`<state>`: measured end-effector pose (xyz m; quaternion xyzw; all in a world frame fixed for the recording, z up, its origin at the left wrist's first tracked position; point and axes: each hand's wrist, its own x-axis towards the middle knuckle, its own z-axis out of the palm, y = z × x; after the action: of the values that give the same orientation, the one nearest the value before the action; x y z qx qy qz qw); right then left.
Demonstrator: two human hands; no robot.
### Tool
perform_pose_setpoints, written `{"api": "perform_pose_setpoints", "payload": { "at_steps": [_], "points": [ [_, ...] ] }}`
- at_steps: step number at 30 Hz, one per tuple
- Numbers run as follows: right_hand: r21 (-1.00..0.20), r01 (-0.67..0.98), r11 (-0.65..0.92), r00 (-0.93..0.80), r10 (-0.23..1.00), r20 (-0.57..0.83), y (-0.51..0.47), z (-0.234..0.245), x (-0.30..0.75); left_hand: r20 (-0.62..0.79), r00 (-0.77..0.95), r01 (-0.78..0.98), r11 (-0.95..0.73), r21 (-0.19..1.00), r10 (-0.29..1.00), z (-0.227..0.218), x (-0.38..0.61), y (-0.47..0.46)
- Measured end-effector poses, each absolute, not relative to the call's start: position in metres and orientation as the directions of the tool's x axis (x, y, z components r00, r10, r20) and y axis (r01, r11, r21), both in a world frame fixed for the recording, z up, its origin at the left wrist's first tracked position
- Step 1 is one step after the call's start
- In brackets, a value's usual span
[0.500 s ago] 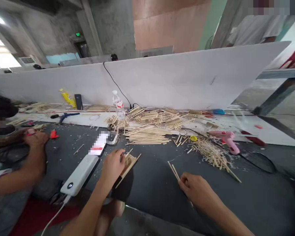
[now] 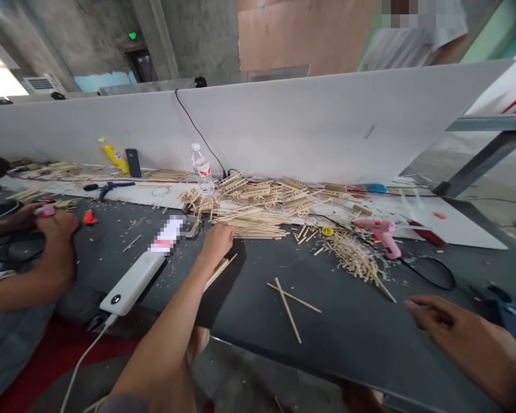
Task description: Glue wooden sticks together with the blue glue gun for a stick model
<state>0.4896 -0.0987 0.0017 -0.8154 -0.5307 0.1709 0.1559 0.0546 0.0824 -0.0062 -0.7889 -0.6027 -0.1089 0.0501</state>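
My left hand (image 2: 218, 244) reaches over the near left end of the stacked wooden sticks (image 2: 262, 226); its fingertips are hidden against them, so a grip cannot be made out. Under my left wrist lies a small stick assembly (image 2: 220, 274), partly covered. Two loose sticks (image 2: 289, 310) lie crossed on the dark table. My right hand (image 2: 449, 327) is at the right, above the tabletop, with fingers loosely bent and apart and nothing visible in them. Close to it is a dark blue tool (image 2: 509, 312), blurred at the frame edge.
A pink glue gun (image 2: 384, 235) with a black cord lies beyond a heap of short sticks (image 2: 355, 258). Finished stick pieces (image 2: 279, 195) and a water bottle (image 2: 203, 169) stand behind. A phone (image 2: 168, 234) and white power bank (image 2: 133, 284) lie left, near another person's arm (image 2: 54, 252).
My right hand has let go of two sticks, now crossed on the table, and moved right. My left hand has left the small stick assembly and moved forward to the stacked sticks.
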Motion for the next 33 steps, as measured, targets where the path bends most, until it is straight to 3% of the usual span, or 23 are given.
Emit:
{"api": "perform_pose_setpoints", "payload": {
  "at_steps": [4, 6, 8, 11, 16, 18, 22, 24, 29, 33],
  "points": [
    [-0.534, 0.808, -0.25, 0.305, 0.952, 0.016, -0.115, -0.013, 0.453, 0.22, 0.253, 0.961, -0.27, 0.051, 0.942, -0.015, 0.049, 0.09],
    [-0.579, 0.815, -0.004, 0.105, 0.984, 0.141, -0.121, -0.018, 0.405, 0.216, 0.254, 0.962, -0.269, 0.041, 0.943, -0.018, 0.047, 0.093],
    [-0.537, 0.801, 0.263, -0.154, 0.959, 0.238, -0.124, -0.021, 0.353, 0.212, 0.259, 0.962, -0.271, 0.029, 0.942, -0.019, 0.047, 0.097],
    [-0.452, 0.795, 0.405, -0.345, 0.914, 0.212, -0.118, -0.024, 0.294, 0.265, 0.252, 0.965, -0.262, 0.005, 0.931, -0.018, 0.046, 0.104],
    [-0.404, 0.848, 0.342, -0.306, 0.94, 0.153, -0.102, -0.035, 0.264, 0.353, 0.226, 0.973, -0.231, -0.03, 0.908, -0.005, 0.052, 0.105],
    [-0.395, 0.87, 0.295, -0.255, 0.955, 0.151, -0.099, -0.038, 0.262, 0.34, 0.221, 0.974, -0.225, -0.028, 0.914, 0.0, 0.059, 0.091],
    [-0.402, 0.882, 0.248, -0.23, 0.969, 0.094, -0.103, -0.036, 0.243, 0.264, 0.049, 0.998, -0.059, 0.03, 0.963, 0.0, 0.079, 0.049],
    [-0.43, 0.87, 0.241, -0.238, 0.969, 0.062, -0.106, -0.033, 0.225, 0.287, 0.012, 0.991, -0.049, 0.123, 0.958, -0.004, 0.086, 0.035],
    [-0.455, 0.84, 0.297, -0.313, 0.949, 0.041, -0.106, -0.031, 0.18, 0.53, -0.109, 0.885, -0.161, 0.436, 0.841, -0.006, 0.083, 0.046],
    [-0.431, 0.832, 0.349, -0.343, 0.935, 0.093, -0.102, -0.041, 0.169, 0.541, -0.235, 0.808, -0.147, 0.571, 0.808, 0.001, 0.076, 0.059]
  ]
}}
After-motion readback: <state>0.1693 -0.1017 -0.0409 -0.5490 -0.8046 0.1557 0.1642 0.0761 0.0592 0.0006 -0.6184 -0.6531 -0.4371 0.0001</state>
